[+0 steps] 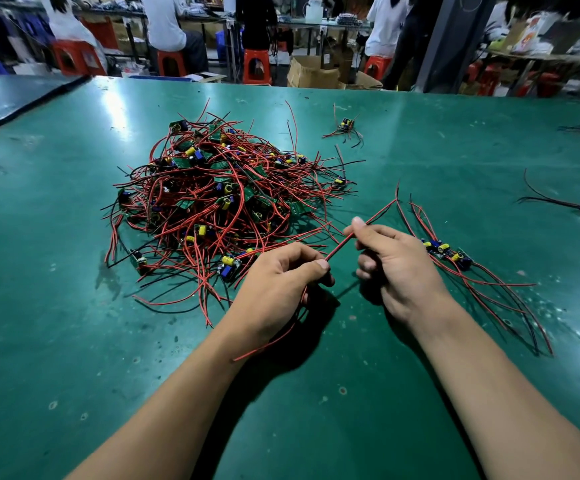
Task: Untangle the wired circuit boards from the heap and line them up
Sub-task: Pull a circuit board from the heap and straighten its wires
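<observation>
Left hand [281, 282] and right hand [397, 265] both pinch one red wire [344, 242] beside the heap [212, 199]; wire disappears under left palm, can't trace further.

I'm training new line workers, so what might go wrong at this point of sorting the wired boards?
The red wire runs taut between the left hand and right hand; a hard tug may strain its joint to a board, which is hidden. Loose wires of the heap lie right by the left hand and may snag and get dragged along. The right hand sits next to the lined-up boards and could knock them askew.
</observation>
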### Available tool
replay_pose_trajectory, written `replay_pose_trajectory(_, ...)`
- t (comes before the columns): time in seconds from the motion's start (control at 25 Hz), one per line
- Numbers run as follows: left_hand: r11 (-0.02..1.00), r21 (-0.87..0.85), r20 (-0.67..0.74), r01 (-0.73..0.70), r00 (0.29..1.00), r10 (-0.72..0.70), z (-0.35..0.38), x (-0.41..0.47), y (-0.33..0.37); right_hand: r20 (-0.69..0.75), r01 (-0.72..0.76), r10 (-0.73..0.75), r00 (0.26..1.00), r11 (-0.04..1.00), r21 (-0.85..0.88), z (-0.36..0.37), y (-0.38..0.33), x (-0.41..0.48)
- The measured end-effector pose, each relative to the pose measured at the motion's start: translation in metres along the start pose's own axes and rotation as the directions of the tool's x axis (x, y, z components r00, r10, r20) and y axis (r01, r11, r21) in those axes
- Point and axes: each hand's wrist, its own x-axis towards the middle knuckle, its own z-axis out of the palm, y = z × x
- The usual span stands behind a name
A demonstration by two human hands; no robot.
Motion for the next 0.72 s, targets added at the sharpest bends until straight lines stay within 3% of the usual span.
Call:
replay_pose_trajectory(0.2, 1.000, -0.026, 0.013, 0.008, 1.000, -0.008, -0.001, 0.000, 0.002, 0.024, -0.116, 0.113, 0.993, 0.971, 0.211, 0.003, -0.005, 0.001)
replay_pose_trajectory(0.44, 0.999, -0.034, 0.044, 0.020, 0.999, -0.018, 0.000, -0.001, 0.000, 0.014, -0.153, 0.161, 0.987, 0.902, 0.403, -0.005, -0.014, 0.002)
replay_pose_trajectory(0.56, 0.999, -0.034, 0.047, 0.021, 0.999, -0.019, -0.001, -0.001, 0.000, 0.024, -0.169, 0.175, 0.984, 0.888, 0.427, -0.006, -0.014, 0.003)
replay_pose_trajectory(0.72, 0.999, -0.030, 0.042, 0.016, 0.999, -0.015, -0.004, -0.001, -0.001, -0.016, -0.096, 0.106, 0.994, 0.941, 0.325, -0.007, -0.016, 0.004)
